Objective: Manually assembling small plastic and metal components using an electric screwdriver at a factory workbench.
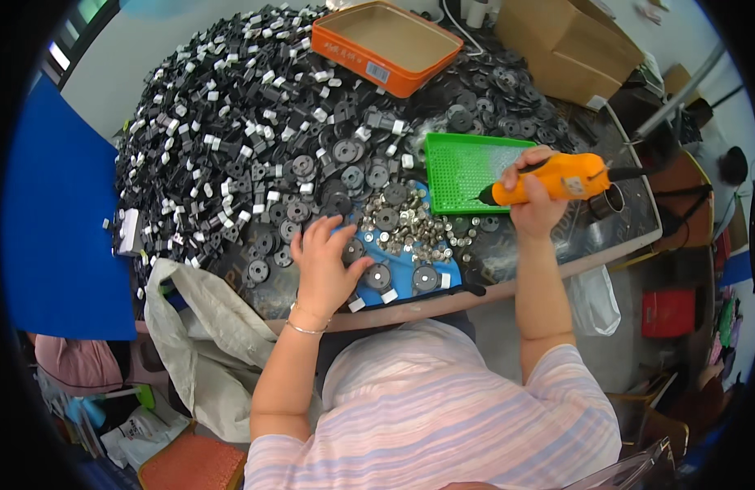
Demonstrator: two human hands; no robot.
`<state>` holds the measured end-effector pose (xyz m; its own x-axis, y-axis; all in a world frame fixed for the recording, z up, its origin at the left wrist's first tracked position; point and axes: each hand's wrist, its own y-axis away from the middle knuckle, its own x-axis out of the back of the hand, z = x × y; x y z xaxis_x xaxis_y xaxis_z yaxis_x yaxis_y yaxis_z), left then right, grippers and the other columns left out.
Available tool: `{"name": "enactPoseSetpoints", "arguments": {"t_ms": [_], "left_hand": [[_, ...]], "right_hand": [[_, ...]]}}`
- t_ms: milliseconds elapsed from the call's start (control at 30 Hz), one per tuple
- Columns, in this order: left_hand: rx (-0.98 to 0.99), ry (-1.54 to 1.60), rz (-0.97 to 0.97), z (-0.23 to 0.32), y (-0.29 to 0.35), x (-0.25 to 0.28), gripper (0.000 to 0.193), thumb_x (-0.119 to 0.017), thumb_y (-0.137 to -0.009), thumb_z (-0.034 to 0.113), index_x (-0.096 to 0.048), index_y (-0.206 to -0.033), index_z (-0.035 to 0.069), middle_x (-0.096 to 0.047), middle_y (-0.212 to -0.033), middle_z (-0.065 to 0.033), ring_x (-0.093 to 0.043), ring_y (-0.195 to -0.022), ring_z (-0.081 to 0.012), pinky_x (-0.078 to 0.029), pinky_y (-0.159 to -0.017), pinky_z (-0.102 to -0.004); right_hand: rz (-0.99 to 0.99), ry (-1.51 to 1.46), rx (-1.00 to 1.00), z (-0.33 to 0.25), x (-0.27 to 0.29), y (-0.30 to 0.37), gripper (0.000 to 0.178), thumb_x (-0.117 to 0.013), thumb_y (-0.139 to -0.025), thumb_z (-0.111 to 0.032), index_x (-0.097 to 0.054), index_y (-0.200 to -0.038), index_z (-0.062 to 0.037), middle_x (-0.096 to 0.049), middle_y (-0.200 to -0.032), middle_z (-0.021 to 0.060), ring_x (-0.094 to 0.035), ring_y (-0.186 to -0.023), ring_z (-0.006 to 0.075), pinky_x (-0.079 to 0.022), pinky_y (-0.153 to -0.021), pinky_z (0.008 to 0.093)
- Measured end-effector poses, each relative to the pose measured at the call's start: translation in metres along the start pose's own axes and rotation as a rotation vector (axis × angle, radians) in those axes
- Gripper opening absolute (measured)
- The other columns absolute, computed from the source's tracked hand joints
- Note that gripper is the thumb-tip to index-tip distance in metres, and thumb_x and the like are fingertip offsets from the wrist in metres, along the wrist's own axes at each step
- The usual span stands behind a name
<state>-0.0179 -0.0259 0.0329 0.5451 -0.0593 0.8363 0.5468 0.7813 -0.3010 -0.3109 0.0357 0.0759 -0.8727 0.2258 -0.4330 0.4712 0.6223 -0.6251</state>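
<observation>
My right hand (534, 200) is closed around an orange electric screwdriver (569, 175). Its dark tip points left, over the green perforated tray (440, 192). My left hand (322, 260) is spread over the left side of a blue mat (400, 287), its fingers apart beside a dark round part (354, 250). Whether a fingertip touches that part I cannot tell. Near the mat's front edge lie two more round black parts with white ends, one on the left (377, 276) and one on the right (426, 278). Behind them is a heap of small shiny metal pieces (422, 233).
A large pile of black parts with white ends (222, 122) covers the table's left and back. An orange box (377, 69) sits among them. Black discs (516, 98) and a cardboard box (565, 49) stand back right. Grey cloth (202, 343) hangs over the front left edge.
</observation>
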Motion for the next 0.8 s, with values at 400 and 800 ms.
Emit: {"name": "enactPoseSetpoints", "arguments": {"t_ms": [400,800], "left_hand": [[0.083,-0.014,-0.028,-0.013,0.001,-0.003,0.057,-0.082,-0.061,0.03,-0.063,-0.108,0.006,-0.06,-0.113,-0.0101,-0.051,-0.11,-0.0283,-0.033,-0.096,-0.0426],[0.137,-0.032,-0.043,-0.009,-0.003,-0.003,0.054,-0.082,-0.062,0.03,-0.064,-0.105,0.004,-0.063,-0.107,-0.0107,-0.055,-0.104,-0.0288,-0.037,-0.092,-0.0406]], "right_hand": [[0.041,0.124,-0.066,0.036,0.006,-0.007,0.023,-0.062,-0.078,0.006,-0.051,-0.097,-0.0008,-0.056,-0.086,0.0082,-0.059,-0.065,0.0129,-0.051,-0.06,0.0248],[0.037,0.139,-0.114,0.033,0.005,-0.011,0.021,-0.061,-0.078,0.005,-0.052,-0.095,-0.002,-0.056,-0.078,0.0059,-0.058,-0.062,0.0126,-0.05,-0.058,0.025]]}}
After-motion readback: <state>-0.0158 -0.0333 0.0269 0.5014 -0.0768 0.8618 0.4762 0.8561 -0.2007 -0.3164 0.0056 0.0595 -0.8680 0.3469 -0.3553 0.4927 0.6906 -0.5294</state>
